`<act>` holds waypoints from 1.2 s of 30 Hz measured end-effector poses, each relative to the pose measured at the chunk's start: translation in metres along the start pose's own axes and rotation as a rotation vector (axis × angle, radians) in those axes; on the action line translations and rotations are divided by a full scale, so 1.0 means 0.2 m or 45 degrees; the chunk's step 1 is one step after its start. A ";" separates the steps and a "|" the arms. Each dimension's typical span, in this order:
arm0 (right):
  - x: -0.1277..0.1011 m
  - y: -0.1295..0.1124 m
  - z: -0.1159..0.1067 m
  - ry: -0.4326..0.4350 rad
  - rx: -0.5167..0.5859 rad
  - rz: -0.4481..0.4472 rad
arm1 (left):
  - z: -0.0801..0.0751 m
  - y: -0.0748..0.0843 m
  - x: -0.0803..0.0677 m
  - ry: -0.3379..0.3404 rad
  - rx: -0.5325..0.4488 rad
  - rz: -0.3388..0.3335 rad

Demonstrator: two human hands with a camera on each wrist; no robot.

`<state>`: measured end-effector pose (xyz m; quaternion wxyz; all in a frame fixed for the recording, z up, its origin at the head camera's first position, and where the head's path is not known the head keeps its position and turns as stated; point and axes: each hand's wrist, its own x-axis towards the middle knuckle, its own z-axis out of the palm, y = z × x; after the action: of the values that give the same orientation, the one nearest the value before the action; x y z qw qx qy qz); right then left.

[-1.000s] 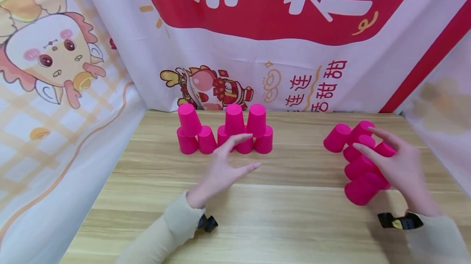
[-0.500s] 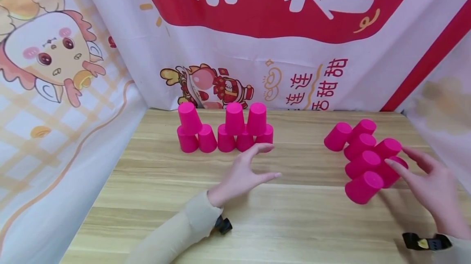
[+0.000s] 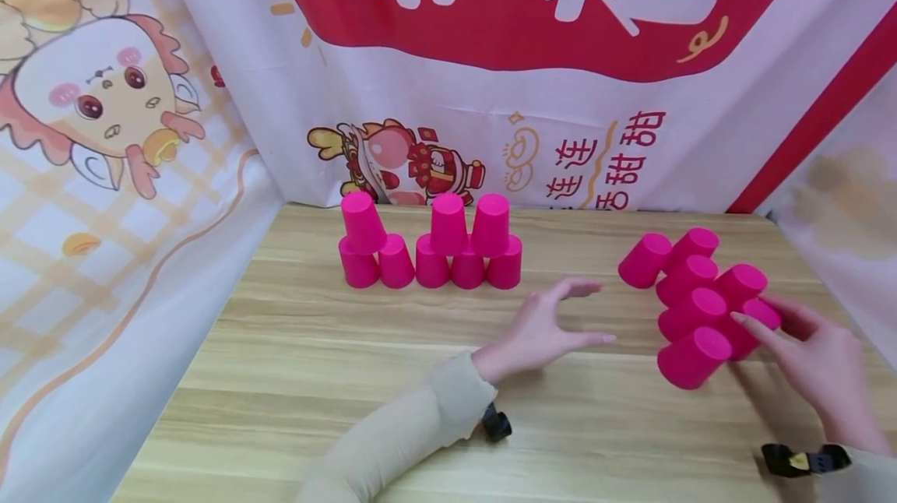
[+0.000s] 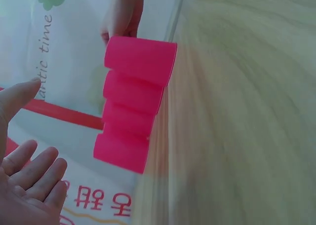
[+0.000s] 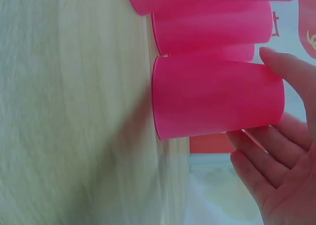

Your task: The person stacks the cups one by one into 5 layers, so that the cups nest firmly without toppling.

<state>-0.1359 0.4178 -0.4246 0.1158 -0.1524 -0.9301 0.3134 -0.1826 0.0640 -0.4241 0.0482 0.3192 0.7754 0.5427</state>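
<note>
Upside-down pink cups stand in a cluster at the table's right side. My right hand (image 3: 823, 359) pinches the outer right cup (image 3: 764, 318) near its top, thumb on one side and fingers on the other. In the right wrist view this same cup (image 5: 217, 96) stands on the table between thumb and fingers. My left hand (image 3: 539, 328) hovers over the middle of the table, thumb and fingers spread apart and holding nothing. It points toward the cluster, whose front cup (image 3: 694, 357) is nearest me. The left wrist view shows the clustered cups (image 4: 131, 94) beyond the left palm.
At the back left, a pink cup (image 3: 363, 223) rests on two others. Beside it, two cups (image 3: 448, 223) sit on a row of three. The wooden table (image 3: 350, 363) meets a printed cloth (image 3: 420, 90) behind, with more cloth (image 3: 126, 254) at the left.
My left hand has moved right, away from the back-left stacks. My right hand has shifted from above the cluster to its outer right cup, and more of the cluster shows.
</note>
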 end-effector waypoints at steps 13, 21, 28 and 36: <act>0.01 0.03 0.00 0.001 0.008 -0.010 | 0.30 0.07 0.20 -0.201 0.156 0.016; 0.01 0.04 0.00 -0.015 0.009 0.012 | 0.44 0.10 0.27 -0.263 0.223 0.023; 0.01 0.04 0.01 -0.025 0.021 0.032 | 0.51 0.10 0.30 -0.280 0.206 -0.039; 0.01 0.04 0.00 0.005 0.029 0.011 | 0.55 0.11 0.33 -0.292 0.263 -0.084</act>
<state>-0.1355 0.4246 -0.4303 0.1182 -0.1555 -0.9256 0.3241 -0.1786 0.1928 -0.4325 0.1212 0.3565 0.8267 0.4180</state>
